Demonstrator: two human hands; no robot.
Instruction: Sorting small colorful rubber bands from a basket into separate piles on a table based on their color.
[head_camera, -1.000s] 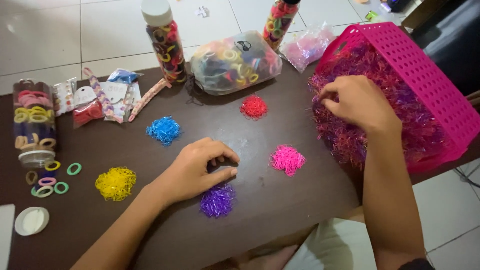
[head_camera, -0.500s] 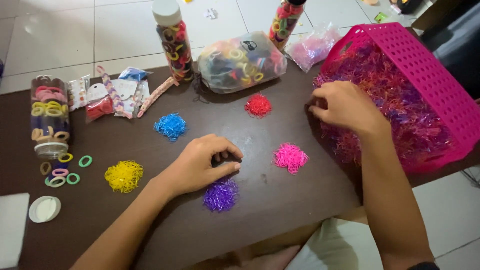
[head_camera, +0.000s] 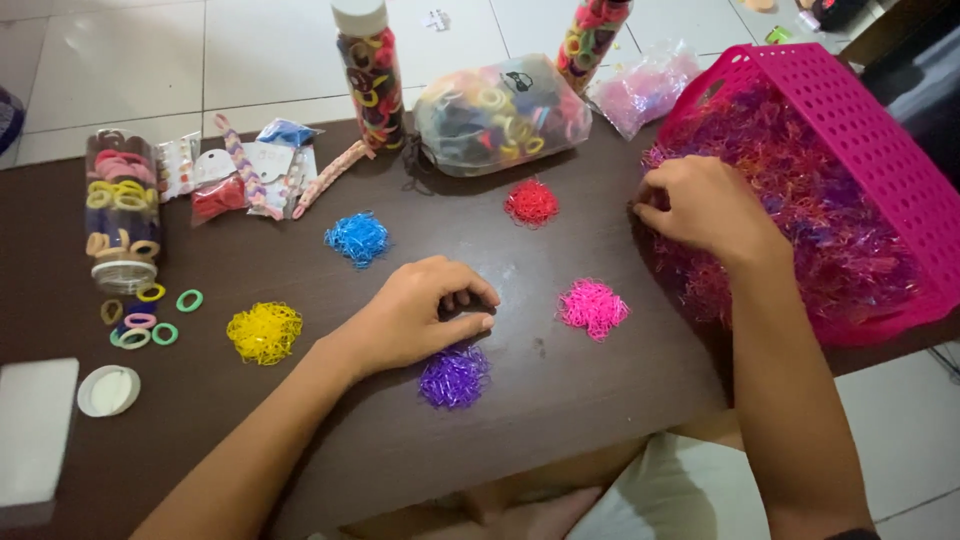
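Note:
My left hand (head_camera: 415, 312) rests curled on the dark brown table (head_camera: 560, 400), just above a purple pile of tiny elastic bands (head_camera: 454, 376); I cannot tell whether it holds anything. My right hand (head_camera: 705, 208) is closed, pinching into the mixed pink and purple bands at the near edge of a tipped pink plastic basket (head_camera: 880, 150). Sorted piles lie between the hands: pink (head_camera: 593, 305), red (head_camera: 531, 202), blue (head_camera: 357, 238) and yellow (head_camera: 264, 332).
A clear bag of hair ties (head_camera: 500, 112) and two tall jars of ties (head_camera: 368, 70) (head_camera: 592, 30) stand at the back. A tipped jar (head_camera: 123, 215) spills loose rings (head_camera: 150, 320) at left, beside a white lid (head_camera: 108, 390) and hair clips (head_camera: 250, 178).
My right hand has slid left and down along the heap to the basket's near edge. My left hand stays by the purple pile. The view has shifted slightly.

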